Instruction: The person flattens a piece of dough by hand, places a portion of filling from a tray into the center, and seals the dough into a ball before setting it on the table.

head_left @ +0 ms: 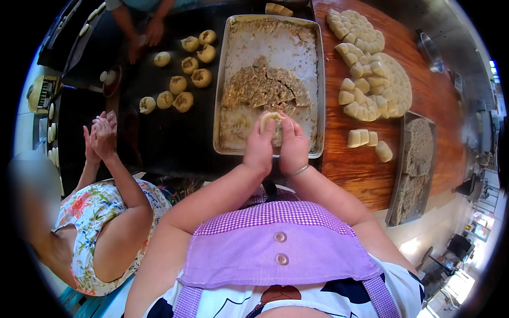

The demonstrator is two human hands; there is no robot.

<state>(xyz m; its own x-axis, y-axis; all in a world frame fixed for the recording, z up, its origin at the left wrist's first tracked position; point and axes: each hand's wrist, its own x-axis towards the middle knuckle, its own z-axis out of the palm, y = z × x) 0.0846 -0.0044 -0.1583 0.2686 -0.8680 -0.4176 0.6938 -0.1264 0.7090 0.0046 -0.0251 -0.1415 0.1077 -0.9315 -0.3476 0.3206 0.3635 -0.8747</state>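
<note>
Over the near edge of a large metal tray [271, 40], my left hand [258, 147] and my right hand [294, 147] are closed together around a small piece of pale dough [271, 115]. The dough curves up between the thumbs and fingertips, its lower part hidden by the hands. Just beyond my fingers, a crumbly brown filling [260, 87] forms a cracked mound in the tray. Left of the tray, several rounded dough balls [201, 78] lie on the black worktop, many with an open, puckered top.
On the wooden table [342, 177] at right lie clusters of cut dough pieces [389, 85], a few loose dough pieces [358, 138] and a second tray [396, 204] of filling. A metal bowl [430, 52] stands farther back. Co-workers' hands [103, 137] are at left and far left.
</note>
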